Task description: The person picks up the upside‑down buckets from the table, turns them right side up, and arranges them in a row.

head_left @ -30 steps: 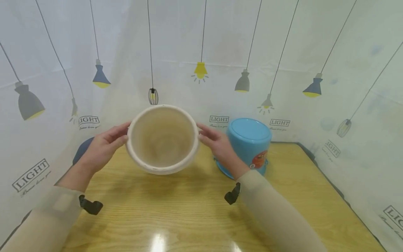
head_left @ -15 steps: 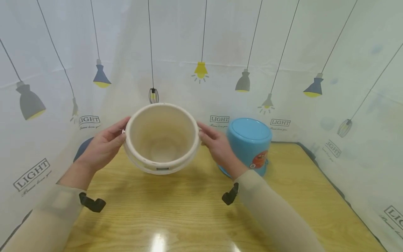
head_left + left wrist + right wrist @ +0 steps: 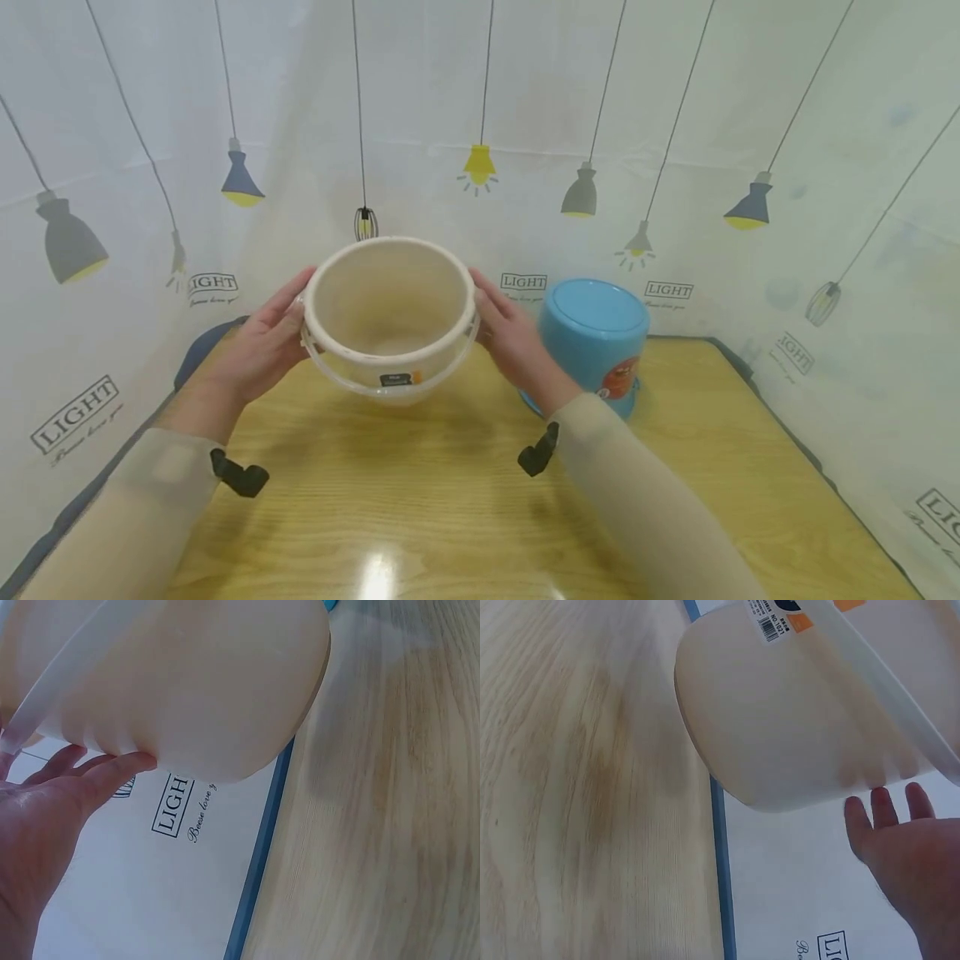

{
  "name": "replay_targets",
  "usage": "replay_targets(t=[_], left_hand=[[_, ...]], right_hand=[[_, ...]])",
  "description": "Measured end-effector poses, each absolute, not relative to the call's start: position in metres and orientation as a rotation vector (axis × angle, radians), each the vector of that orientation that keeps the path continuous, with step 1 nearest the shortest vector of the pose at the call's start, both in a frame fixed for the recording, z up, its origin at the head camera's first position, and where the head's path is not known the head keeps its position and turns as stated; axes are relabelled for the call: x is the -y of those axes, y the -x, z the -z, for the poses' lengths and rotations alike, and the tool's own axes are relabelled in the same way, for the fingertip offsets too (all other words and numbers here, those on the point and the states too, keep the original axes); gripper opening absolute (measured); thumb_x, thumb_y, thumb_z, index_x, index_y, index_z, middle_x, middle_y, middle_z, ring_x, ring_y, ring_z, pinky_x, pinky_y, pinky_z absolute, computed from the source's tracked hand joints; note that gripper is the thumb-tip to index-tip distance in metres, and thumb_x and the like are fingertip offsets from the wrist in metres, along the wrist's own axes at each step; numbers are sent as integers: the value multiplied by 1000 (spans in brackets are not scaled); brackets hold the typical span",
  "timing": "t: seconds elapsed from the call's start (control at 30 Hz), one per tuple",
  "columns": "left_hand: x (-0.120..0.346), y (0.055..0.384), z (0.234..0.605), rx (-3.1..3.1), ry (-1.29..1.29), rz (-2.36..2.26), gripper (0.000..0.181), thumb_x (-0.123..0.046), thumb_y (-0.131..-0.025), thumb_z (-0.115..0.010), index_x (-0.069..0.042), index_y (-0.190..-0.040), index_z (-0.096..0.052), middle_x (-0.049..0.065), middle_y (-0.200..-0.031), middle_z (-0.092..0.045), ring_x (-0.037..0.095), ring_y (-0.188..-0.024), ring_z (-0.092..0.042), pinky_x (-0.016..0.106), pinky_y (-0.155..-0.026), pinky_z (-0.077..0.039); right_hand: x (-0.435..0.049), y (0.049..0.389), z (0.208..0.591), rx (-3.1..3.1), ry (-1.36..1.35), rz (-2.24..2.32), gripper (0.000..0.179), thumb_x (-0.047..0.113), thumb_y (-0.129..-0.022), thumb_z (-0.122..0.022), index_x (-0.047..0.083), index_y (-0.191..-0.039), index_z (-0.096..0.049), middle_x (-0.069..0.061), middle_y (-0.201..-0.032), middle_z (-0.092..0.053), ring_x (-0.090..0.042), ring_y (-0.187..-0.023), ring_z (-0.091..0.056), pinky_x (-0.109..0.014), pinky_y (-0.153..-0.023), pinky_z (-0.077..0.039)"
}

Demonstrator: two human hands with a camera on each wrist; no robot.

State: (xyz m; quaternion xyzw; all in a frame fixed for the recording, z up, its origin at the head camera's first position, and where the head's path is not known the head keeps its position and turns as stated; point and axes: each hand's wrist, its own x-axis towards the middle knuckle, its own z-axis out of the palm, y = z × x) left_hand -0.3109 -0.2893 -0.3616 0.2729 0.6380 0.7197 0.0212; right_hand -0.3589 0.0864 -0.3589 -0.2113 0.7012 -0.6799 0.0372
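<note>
A whitish, translucent plastic bucket (image 3: 345, 362) is held up over the wooden table between both hands, its mouth tilted toward me. The inside shows no contents. My left hand (image 3: 262, 350) grips the left side just under the rim, thumb near the handle's end, fingertips against the wall in the left wrist view. On the opposite side my right hand (image 3: 517, 343) grips likewise, its fingers touching the wall (image 3: 765, 727) in the right wrist view. The pale handle (image 3: 386, 392) hangs down across the front, by a dark and orange label (image 3: 395, 380).
Upside down on the table (image 3: 420, 500), right behind my right hand, stands a blue bucket (image 3: 592, 346) with a red sticker (image 3: 619, 379). A white sheet (image 3: 420, 100) printed with lamps surrounds the table. Something dark blue (image 3: 202, 354) shows behind my left forearm.
The whitish bucket has tipped more upright, bringing its front wall, label and handle into view. Both hands have risen slightly with it. The blue bucket has stayed put.
</note>
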Motion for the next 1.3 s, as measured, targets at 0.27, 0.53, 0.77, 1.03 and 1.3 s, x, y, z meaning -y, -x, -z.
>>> replay_targets(t=[0.27, 0.53, 0.77, 1.03, 1.3], left_hand=[[281, 324, 362, -2048, -723, -2186, 65, -39, -119, -40, -32, -178, -13, 6, -188, -5, 4, -146, -53, 23, -107, -59], [282, 338, 368, -2114, -559, -2085, 68, -52, -117, -35, -39, -177, -5, 0, -188, -4, 29, -164, -32, 50, -127, -44], [278, 346, 375, -2095, -508, -2077, 68, -55, -119, -26, -38, -177, 4, 1, -188, 4, 47, -170, -12, 75, -134, -16], [266, 355, 379, -2171, -322, -2134, 64, -52, -119, -28, -40, -177, -5, 6, -187, -8, 47, -166, -27, 66, -132, -29], [259, 355, 381, -2287, -239, -2139, 61, -48, -119, -23, -37, -178, -10, 9, -186, -15, 48, -161, -36, 69, -130, -32]], right_hand=[[-82, 371, 363, -1942, 610, 2154, 56, 55, -115, -51, 46, -168, -39, 15, -176, -39, -33, -156, -51, -56, -129, -43], [-79, 385, 374, -1940, 555, 2128, 55, 55, -116, -47, 46, -169, -38, 13, -179, -35, -37, -159, -46, -59, -126, -46], [-76, 392, 379, -2014, 504, 2054, 59, 58, -115, -46, 45, -171, -34, 8, -179, -37, -36, -156, -51, -58, -122, -51], [-74, 394, 382, -2087, 414, 2072, 62, 60, -112, -53, 44, -170, -38, -1, -174, -45, -39, -149, -58, -58, -117, -56], [-70, 395, 380, -2111, 364, 2107, 58, 56, -111, -56, 42, -167, -45, -3, -171, -49, -40, -141, -64, -55, -110, -62]])
